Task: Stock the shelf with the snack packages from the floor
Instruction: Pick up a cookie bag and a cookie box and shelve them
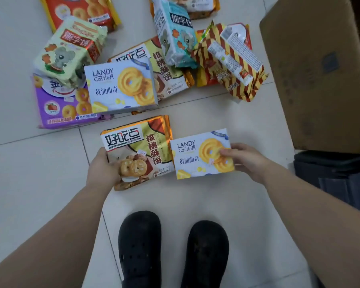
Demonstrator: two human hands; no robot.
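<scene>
My left hand (103, 169) grips the left edge of a walnut cookie bag (141, 146) with black lettering and a gold trim. My right hand (245, 160) holds the right side of a pale blue Landy Castle butter cookie box (192, 156). Both packages sit side by side just above the tiled floor in front of my feet. Beyond them lies a pile of snack packages: a second Landy Castle box (121, 87), a purple ring-cookie bag (60, 109), a green bear-biscuit pack (69, 50), a blue bear-biscuit pack (175, 36) and a striped red-and-yellow bag (229, 65). No shelf is in view.
A large cardboard box (320, 69) stands at the right, with a dark crate (337, 175) below it. My two black clogs (140, 248) are planted on the white tiles (29, 183) at the bottom. More red and orange bags (79, 9) lie at the top edge.
</scene>
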